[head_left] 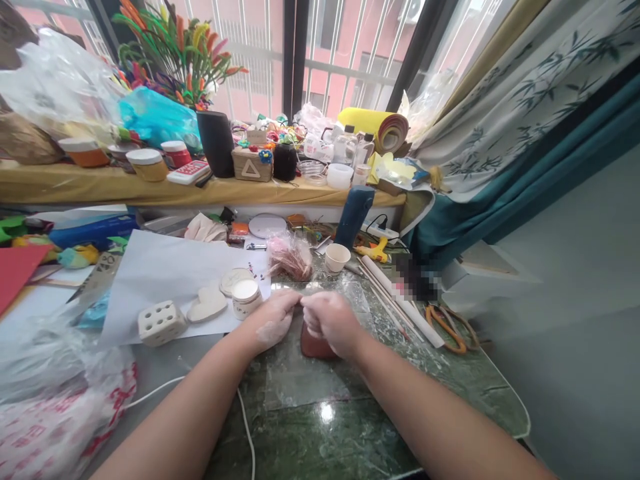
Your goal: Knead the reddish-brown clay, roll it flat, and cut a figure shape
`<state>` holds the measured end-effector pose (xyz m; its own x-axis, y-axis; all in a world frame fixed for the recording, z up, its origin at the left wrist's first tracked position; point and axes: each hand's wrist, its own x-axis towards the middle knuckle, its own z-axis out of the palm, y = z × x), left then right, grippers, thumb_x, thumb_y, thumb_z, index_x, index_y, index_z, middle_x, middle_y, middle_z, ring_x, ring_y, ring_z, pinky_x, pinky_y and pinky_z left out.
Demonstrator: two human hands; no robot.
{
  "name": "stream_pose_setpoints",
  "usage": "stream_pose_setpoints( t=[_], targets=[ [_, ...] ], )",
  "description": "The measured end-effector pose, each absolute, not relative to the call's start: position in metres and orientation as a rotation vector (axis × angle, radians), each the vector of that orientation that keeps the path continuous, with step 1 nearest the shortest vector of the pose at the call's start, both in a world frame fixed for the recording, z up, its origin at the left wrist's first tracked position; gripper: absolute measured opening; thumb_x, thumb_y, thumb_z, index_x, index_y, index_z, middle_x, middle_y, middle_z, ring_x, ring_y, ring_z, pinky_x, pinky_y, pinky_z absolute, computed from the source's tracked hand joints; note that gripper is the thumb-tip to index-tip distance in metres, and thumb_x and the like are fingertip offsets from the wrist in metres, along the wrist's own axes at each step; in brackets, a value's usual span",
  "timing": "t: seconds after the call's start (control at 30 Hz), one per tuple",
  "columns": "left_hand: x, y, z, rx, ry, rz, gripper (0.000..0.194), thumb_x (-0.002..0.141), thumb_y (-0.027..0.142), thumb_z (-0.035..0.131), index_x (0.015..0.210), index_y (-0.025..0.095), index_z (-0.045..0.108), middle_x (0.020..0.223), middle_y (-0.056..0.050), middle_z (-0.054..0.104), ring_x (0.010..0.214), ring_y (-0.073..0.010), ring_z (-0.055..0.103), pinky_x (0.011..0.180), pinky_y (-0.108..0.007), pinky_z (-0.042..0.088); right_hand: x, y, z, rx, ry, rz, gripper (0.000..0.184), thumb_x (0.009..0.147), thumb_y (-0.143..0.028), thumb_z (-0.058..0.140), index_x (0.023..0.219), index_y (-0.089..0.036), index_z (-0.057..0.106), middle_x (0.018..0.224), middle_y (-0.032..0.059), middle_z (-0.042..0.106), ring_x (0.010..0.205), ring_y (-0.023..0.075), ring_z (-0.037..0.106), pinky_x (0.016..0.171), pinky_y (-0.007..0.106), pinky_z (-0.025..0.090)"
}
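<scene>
My left hand point(279, 319) and my right hand point(331, 319) meet thumb to thumb over the table, both dusted with white residue. The right hand is curled closed, and the left has its fingers folded down out of sight. Whatever is pinched between them, if anything, is too small or hidden to make out. Under the right hand lies a flat reddish-brown slab point(316, 348) that looks like clay, partly covered by that hand. It rests on a clear plastic sheet point(300, 387). Just left of my left hand stands an open jar of white material point(246, 298).
A paper cup point(337, 258) and a bag of brown material point(291, 257) stand beyond my hands. To the right are a white roll point(405, 307), thin sticks and a yellow glue gun point(373, 249). At left lie a large die point(161, 323) and a heart-shaped piece point(207, 304).
</scene>
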<state>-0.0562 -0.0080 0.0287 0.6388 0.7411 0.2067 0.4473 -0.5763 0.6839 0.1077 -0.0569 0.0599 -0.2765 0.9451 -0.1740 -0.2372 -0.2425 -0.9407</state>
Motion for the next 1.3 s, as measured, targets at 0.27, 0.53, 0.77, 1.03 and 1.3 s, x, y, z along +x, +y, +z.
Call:
stream_pose_setpoints(
  t=[0.27, 0.53, 0.77, 1.03, 1.3],
  targets=[
    [-0.056, -0.006, 0.022, 2.309, 0.931, 0.670, 0.035, 0.088, 0.012, 0.045, 0.113, 0.021, 0.068, 0.111, -0.008, 0.070, 0.106, -0.0244, 0.062, 0.097, -0.040, 0.049, 0.118, -0.052, 0.062, -0.937, -1.038, 1.630, 0.049, 0.079, -0.045, 0.067, 0.047, -0.022, 0.037, 0.041, -0.0094, 0.031, 0.038, 0.0047, 0.021, 0.039, 0.023, 0.015],
    [-0.057, -0.007, 0.025, 2.321, 0.926, 0.643, 0.031, 0.091, 0.014, 0.047, 0.112, 0.023, 0.068, 0.113, -0.006, 0.070, 0.109, -0.0235, 0.061, 0.100, -0.040, 0.048, 0.137, -0.057, 0.053, -0.928, -0.989, 1.551, 0.047, 0.077, -0.039, 0.070, 0.049, -0.023, 0.036, 0.043, -0.0100, 0.030, 0.039, 0.0048, 0.020, 0.040, 0.023, 0.014],
    [-0.058, -0.007, 0.032, 2.338, 0.893, 0.555, 0.030, 0.092, 0.019, 0.051, 0.118, 0.025, 0.066, 0.118, -0.005, 0.067, 0.113, -0.0237, 0.059, 0.103, -0.042, 0.046, 0.145, -0.062, 0.046, -0.973, -0.960, 1.492, 0.045, 0.074, -0.041, 0.071, 0.050, -0.023, 0.037, 0.043, -0.0108, 0.030, 0.038, 0.0043, 0.018, 0.039, 0.023, 0.012],
    [-0.057, -0.010, 0.034, 2.320, 0.923, 0.568, 0.028, 0.093, 0.019, 0.049, 0.115, 0.024, 0.066, 0.116, -0.006, 0.068, 0.112, -0.0237, 0.059, 0.103, -0.041, 0.045, 0.116, -0.076, 0.047, -0.993, -1.017, 1.468, 0.041, 0.076, -0.040, 0.073, 0.052, -0.021, 0.046, 0.044, -0.0072, 0.041, 0.041, 0.0066, 0.030, 0.041, 0.023, 0.019],
    [-0.056, -0.006, 0.027, 2.241, 0.944, 0.636, 0.030, 0.087, 0.010, 0.044, 0.101, 0.018, 0.068, 0.109, -0.008, 0.069, 0.105, -0.0242, 0.061, 0.099, -0.041, 0.048, 0.096, -0.046, 0.055, -0.942, -0.956, 1.513, 0.049, 0.083, -0.051, 0.062, 0.052, -0.024, 0.035, 0.042, -0.0104, 0.028, 0.038, 0.0056, 0.018, 0.039, 0.023, 0.015]
  ],
)
